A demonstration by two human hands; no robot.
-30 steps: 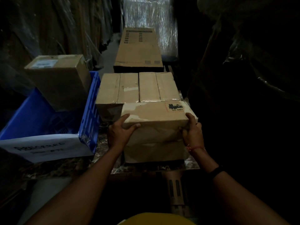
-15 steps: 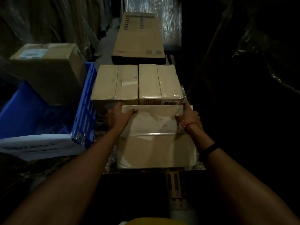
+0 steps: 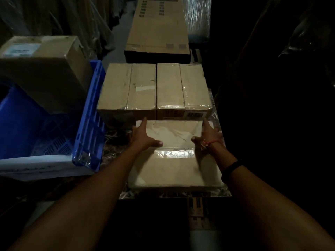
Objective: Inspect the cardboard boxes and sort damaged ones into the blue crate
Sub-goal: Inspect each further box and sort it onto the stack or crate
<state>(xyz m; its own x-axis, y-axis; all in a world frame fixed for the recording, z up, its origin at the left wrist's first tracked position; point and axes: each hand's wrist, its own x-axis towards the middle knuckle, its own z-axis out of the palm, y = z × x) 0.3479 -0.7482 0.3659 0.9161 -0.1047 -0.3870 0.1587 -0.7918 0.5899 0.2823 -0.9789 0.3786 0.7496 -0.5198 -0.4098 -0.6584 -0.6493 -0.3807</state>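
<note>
A taped cardboard box (image 3: 174,169) lies flat at the near end of the table, its top creased and glossy with tape. My left hand (image 3: 143,137) holds its far left edge, thumb on top and index finger pointing forward along the side. At the far right edge my right hand (image 3: 208,135) holds it the same way. To the left stands the blue crate (image 3: 88,115), with a large labelled cardboard box (image 3: 45,69) leaning tilted inside it.
Two taped boxes (image 3: 126,87) (image 3: 183,86) sit side by side just behind the held box. A long flat carton (image 3: 157,29) lies beyond them. A white sheet (image 3: 36,167) covers the crate's near wall. Plastic-wrapped stacks line both dark sides.
The box was tipped up on its edge a second ago; it has been laid down flat on the table, and my hands have moved to its far corners.
</note>
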